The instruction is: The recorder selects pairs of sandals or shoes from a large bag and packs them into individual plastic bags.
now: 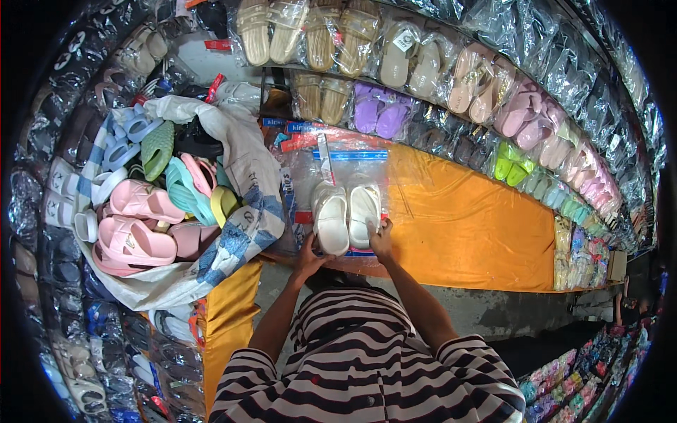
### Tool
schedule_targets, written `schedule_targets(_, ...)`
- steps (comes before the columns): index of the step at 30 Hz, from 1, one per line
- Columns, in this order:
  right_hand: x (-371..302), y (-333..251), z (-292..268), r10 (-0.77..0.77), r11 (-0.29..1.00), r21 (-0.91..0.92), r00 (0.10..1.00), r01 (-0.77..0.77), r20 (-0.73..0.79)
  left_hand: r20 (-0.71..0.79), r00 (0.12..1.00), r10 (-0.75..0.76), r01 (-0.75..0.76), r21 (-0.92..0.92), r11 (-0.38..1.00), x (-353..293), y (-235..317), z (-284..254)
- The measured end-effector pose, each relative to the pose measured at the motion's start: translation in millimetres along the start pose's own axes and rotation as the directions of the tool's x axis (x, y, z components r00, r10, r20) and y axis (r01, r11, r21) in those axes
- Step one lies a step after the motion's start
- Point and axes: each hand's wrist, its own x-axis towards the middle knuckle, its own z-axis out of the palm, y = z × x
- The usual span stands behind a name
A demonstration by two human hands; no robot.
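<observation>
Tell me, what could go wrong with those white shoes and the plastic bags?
The white shoes lie on a stack of clear plastic bags, held only at the heels by the left hand and right hand. The slick bags might slide on the orange cloth. A shoe could slip toward the edge nearest the person.

Orange cloth [465, 225] lies open rightward — sandal sack [240, 176] crowds left.

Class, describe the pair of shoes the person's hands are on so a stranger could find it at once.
Start at the orange cloth. At its left end lie clear plastic bags; on them sits a white pair of clogs, under both hands. Neighbouring sack shoes are pink, green and yellow.
</observation>
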Motion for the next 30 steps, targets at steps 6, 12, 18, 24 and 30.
schedule_targets(6,-7,-43,-15,-0.368,0.929,0.129,0.831,0.346,0.418,-0.052,0.988,0.144,-0.138,0.111,0.984,10,7,-1)
schedule_targets(12,-18,-58,-18,-0.252,0.967,0.072,0.872,0.245,0.419,0.0,1.0,0.014,-0.014,0.091,0.996,19,19,9)
schedule_targets(18,-25,-47,-21,-0.362,0.892,-0.147,0.869,0.428,0.336,0.07,0.997,-0.036,0.029,0.094,0.995,16,31,3)
schedule_targets(24,-43,-32,-19,-0.37,0.905,-0.098,0.879,0.415,0.301,-0.122,0.966,0.229,-0.211,0.144,0.967,-4,35,4)
schedule_targets(30,-47,-22,-9,-0.249,0.942,-0.191,0.957,0.275,0.149,-0.167,0.98,0.103,-0.077,0.153,0.985,-3,21,9)
